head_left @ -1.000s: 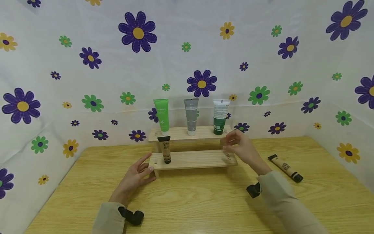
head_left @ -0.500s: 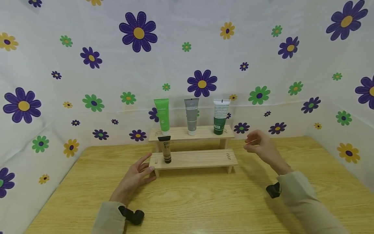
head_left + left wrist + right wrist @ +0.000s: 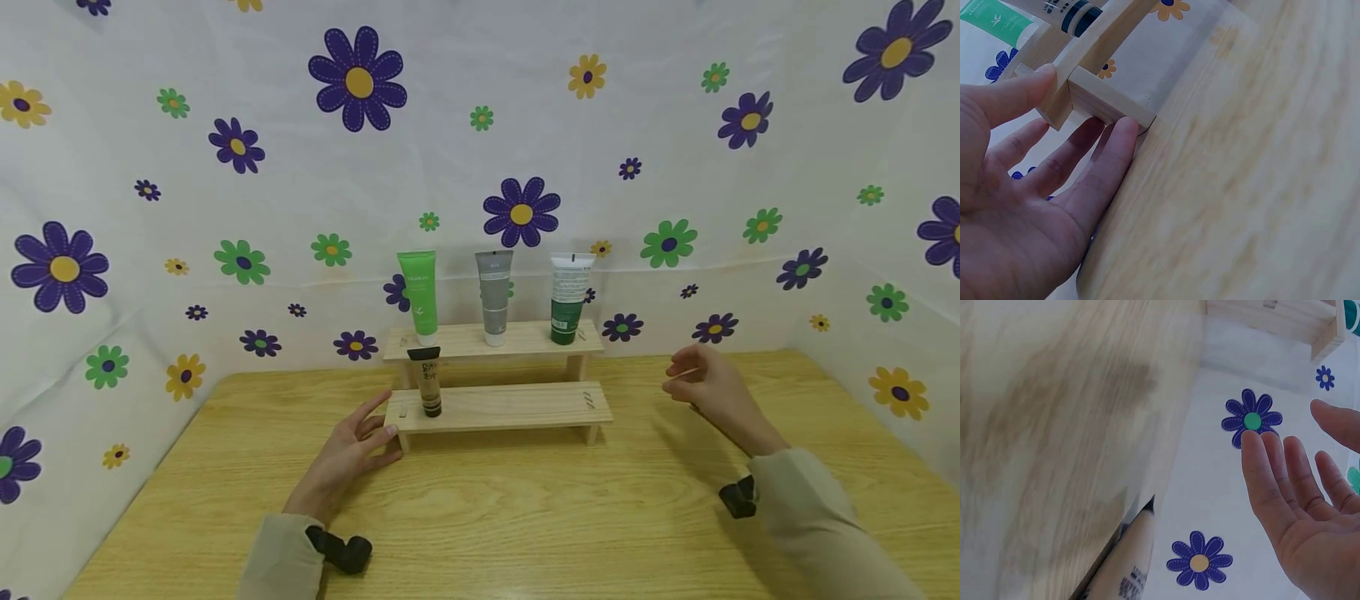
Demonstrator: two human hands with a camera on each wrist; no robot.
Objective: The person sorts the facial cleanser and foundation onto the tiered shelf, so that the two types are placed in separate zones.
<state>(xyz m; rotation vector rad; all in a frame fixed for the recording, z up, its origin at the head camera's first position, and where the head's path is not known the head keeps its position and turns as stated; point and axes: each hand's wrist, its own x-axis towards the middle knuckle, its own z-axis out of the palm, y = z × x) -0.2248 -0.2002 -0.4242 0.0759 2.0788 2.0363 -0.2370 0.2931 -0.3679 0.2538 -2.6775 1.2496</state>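
My left hand holds the left end of the two-tier wooden shelf. In the left wrist view its thumb lies on the board's edge and other fingers touch the leg. A small beige tube with black ends stands at the left of the lower tier. On the upper tier stand a green tube, a grey tube and a white and dark green tube. My right hand, holding nothing, hovers right of the shelf with bent fingers. A second beige tube lies beneath it, mostly hidden in the head view.
The shelf stands toward the back of a wood-grain table. White cloth with printed flowers hangs behind the table and along both sides.
My right hand has withdrawn from the shelf's right end and moved right, over the lying beige tube, which it now covers in the head view. My left hand stays on the shelf.
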